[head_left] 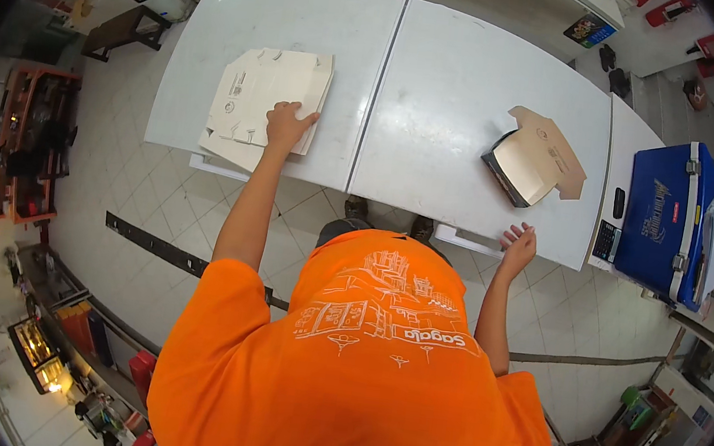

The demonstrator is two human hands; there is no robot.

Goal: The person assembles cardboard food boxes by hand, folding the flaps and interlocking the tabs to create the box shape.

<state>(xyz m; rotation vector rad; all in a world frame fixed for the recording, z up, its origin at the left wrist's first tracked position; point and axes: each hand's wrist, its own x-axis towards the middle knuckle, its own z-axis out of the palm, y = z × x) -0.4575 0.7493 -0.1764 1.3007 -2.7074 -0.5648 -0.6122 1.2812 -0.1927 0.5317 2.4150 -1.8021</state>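
My left hand (289,124) lies on a stack of flat, pale cardboard box blanks (272,81) on the left half of the white table. Its fingers are spread over the top sheet, near the stack's right edge. By the front edge of the right half, my right hand (520,241) hovers with fingers apart and nothing in them. Just beyond it sits a partly folded cardboard box (540,160), brown on top with dark sides. The box's end flaps stick out, and my right hand does not touch it.
A seam divides the white table (445,66). Right of it are a blue cooler box (667,219) with white straps, a calculator (607,240) and a small black object (619,202). A dark low bench (128,31) stands on the tiled floor at the far left.
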